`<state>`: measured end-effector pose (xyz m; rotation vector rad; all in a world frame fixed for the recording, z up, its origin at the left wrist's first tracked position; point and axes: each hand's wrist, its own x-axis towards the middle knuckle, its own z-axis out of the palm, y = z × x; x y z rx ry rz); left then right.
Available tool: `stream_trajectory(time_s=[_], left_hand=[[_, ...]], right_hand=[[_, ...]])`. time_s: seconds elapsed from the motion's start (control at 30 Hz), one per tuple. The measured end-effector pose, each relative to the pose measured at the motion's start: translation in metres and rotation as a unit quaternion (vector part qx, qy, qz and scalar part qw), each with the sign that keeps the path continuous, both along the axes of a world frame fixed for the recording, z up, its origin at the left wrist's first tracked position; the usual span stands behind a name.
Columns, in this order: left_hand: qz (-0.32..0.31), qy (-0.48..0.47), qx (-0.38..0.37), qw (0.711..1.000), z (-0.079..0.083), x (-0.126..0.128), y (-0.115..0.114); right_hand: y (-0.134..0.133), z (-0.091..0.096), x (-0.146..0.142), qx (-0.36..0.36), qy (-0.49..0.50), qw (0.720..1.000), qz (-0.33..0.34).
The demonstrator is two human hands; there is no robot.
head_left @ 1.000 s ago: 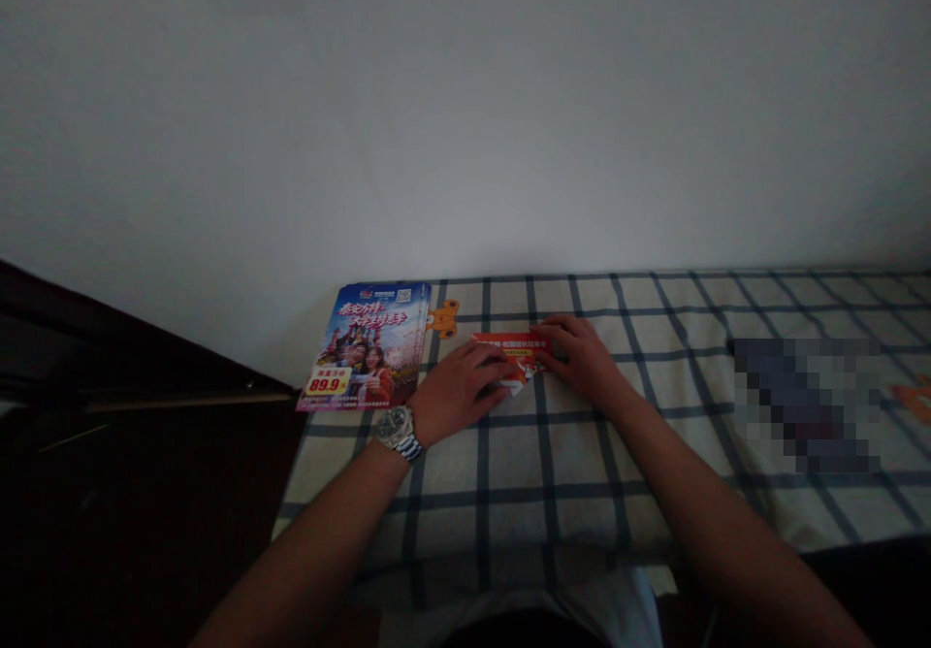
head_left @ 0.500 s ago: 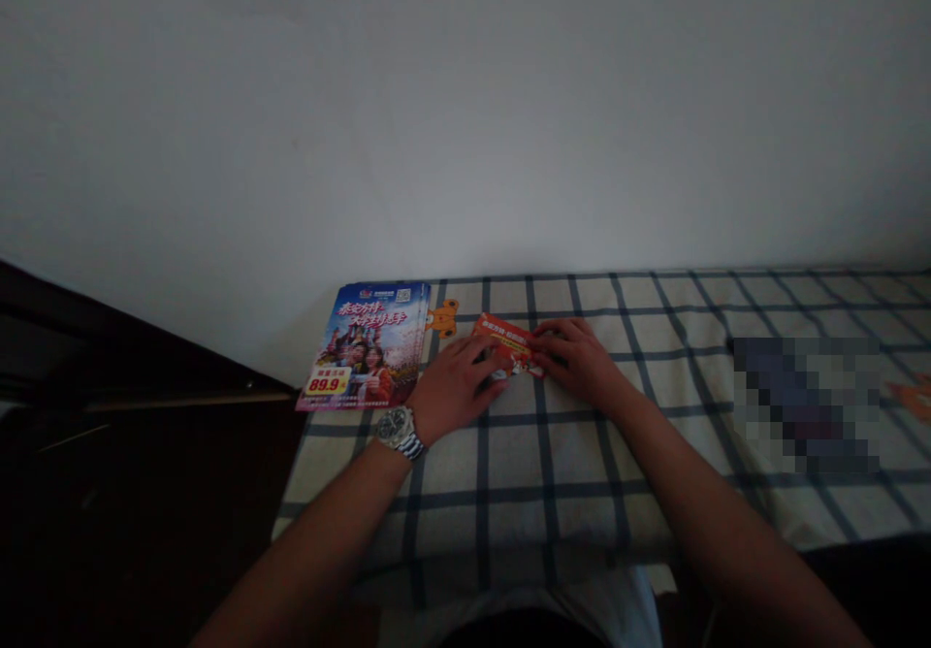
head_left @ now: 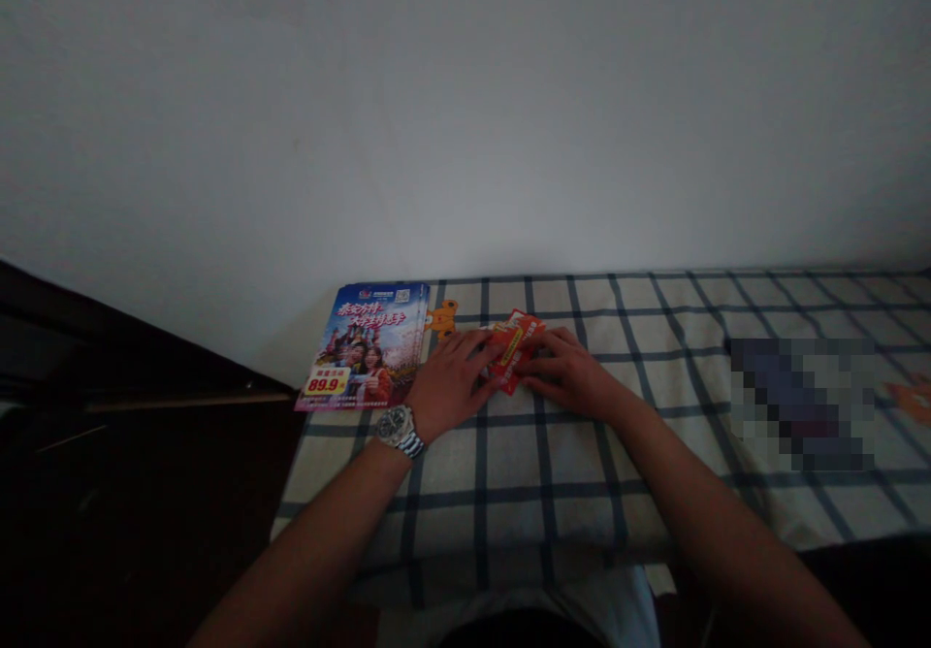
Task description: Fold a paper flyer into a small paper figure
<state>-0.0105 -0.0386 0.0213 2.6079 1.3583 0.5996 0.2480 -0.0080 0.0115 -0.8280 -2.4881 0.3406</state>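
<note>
Your left hand [head_left: 455, 386] and right hand [head_left: 571, 376] sit close together on the checked cloth [head_left: 553, 493], closing on a small red folded leaflet [head_left: 515, 349] from either side. The leaflet lies between them, angled, with a yellow strip of print on its face and its ends showing above and below the contact. Both hands touch it, but you can't tell from this view whether either one pinches the paper or just presses it down, and the number of folds is unclear. The step in hand looks like working this small folded piece on the cloth. Just left of your left hand is a stack of glossy brochures [head_left: 362, 347] with an orange cartoon cutout [head_left: 442, 318] beside it. A metal wristwatch [head_left: 397, 428] sits on your left wrist. Far right, a pixelated patch [head_left: 800, 401] hides whatever is there. The cloth runs up to a white wall [head_left: 465, 114], and the left side drops into a dark floor area [head_left: 145, 522].
</note>
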Motion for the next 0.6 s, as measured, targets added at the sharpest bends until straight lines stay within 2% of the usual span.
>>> stream_trajectory(time_s=[0.3, 0.6], left_hand=[[-0.017, -0.002, -0.013, 1.000, -0.0019, 0.0021, 0.0009], [-0.050, 0.006, -0.025, 0.998, -0.0081, -0.0010, 0.0020]], right_hand=[[-0.0010, 0.0024, -0.0022, -0.002, 0.026, 0.999, -0.036], [0.0052, -0.0038, 0.0026, -0.018, 0.019, 1.000, -0.004]])
